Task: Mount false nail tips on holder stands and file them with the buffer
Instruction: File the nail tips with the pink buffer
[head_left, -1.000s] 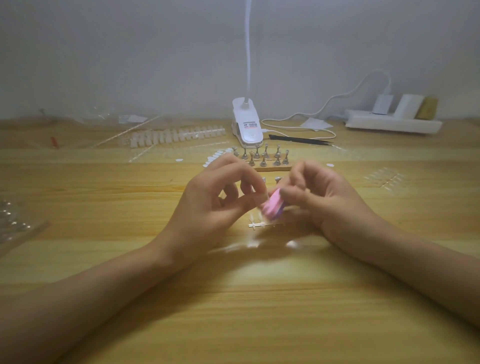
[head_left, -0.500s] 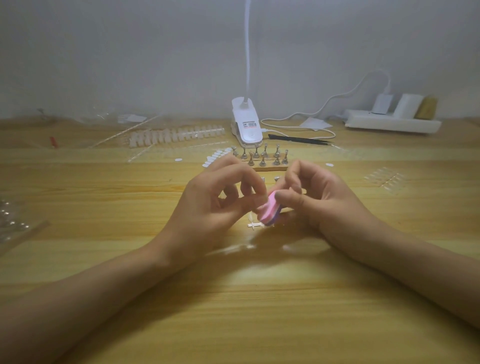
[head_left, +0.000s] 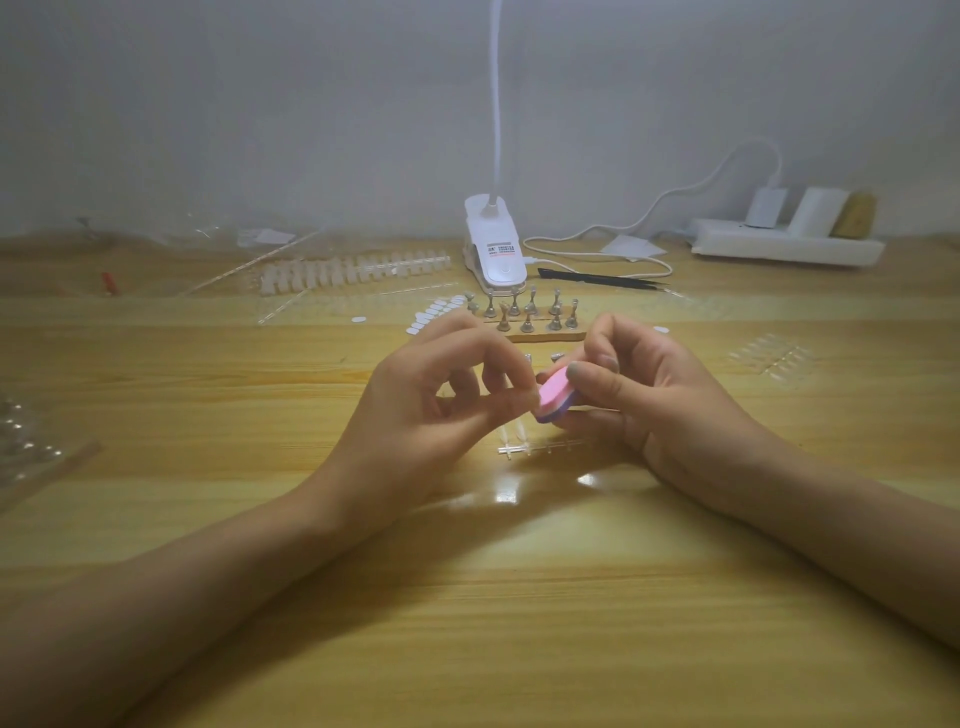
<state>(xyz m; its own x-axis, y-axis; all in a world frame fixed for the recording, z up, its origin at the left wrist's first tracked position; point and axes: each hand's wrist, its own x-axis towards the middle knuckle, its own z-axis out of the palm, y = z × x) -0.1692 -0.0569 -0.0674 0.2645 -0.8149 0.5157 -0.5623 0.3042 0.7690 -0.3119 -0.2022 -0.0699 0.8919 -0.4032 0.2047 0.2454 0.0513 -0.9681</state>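
My right hand (head_left: 654, 395) grips a small pink and purple buffer (head_left: 555, 401) between thumb and fingers at the middle of the table. My left hand (head_left: 441, 405) pinches something tiny against the buffer's left end; the fingertips hide it, so I cannot tell if it is a nail tip. Behind the hands, several metal holder stands (head_left: 530, 314) stand on a wooden base (head_left: 535, 336). A clear sprue with nail tips (head_left: 524, 447) lies on the table under the hands.
A white clip lamp (head_left: 496, 252) stands behind the stands, with black tweezers (head_left: 597, 278) to its right. A long strip of nail tips (head_left: 353, 273) lies at the back left, a power strip (head_left: 784, 247) at the back right, clear tips (head_left: 769, 358) at the right, and plastic packaging (head_left: 31, 447) at the left edge.
The right hand has turned and lifted the buffer a little, and its pink face now shows flatter. The left hand keeps its pinch at the buffer's end.
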